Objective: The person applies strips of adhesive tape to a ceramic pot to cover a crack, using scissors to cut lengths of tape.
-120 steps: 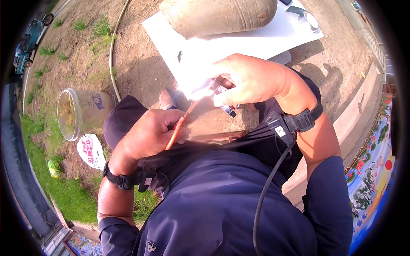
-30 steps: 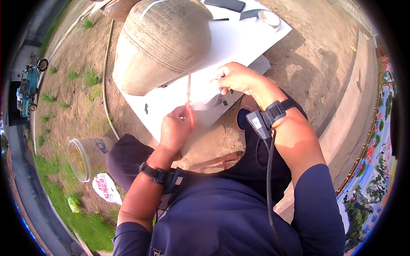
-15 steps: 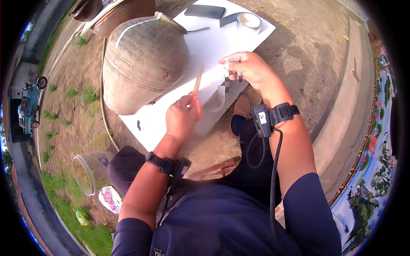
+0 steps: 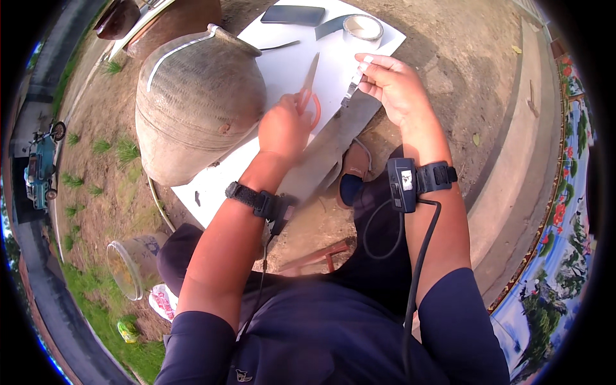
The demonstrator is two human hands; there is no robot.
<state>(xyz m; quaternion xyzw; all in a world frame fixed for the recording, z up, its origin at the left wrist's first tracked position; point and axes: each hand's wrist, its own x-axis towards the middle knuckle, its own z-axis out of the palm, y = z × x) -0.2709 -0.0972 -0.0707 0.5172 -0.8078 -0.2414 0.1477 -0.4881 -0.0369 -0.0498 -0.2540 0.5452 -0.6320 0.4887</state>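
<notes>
My left hand [image 4: 284, 128] is closed on scissors [image 4: 310, 83] with orange handles, their blades pointing away from me above a white board [image 4: 279, 67]. Between the thumb and fingers of my right hand [image 4: 396, 83] is a short silvery strip of tape [image 4: 351, 88], hanging down toward the board's edge. A large clay jar [image 4: 199, 112] lies tilted left of my hands, with a white strip [image 4: 168, 54] stuck along its upper side. Beyond my right hand sits a tape roll [image 4: 357, 42], a dark length [image 4: 329, 26] running left from it.
At the board's far edge lies a dark phone [image 4: 292, 15], and near the jar's mouth a thin dark piece [image 4: 280, 45]. Other brown pots [image 4: 170, 29] stand behind. A clear bucket [image 4: 133, 260] is beside my left leg. A concrete ledge [image 4: 516, 167] runs along the right.
Both hands have moved farther away from me, the left also slightly right with the scissors. My right hand has shifted right with the tape strip. The whole view has shifted somewhat.
</notes>
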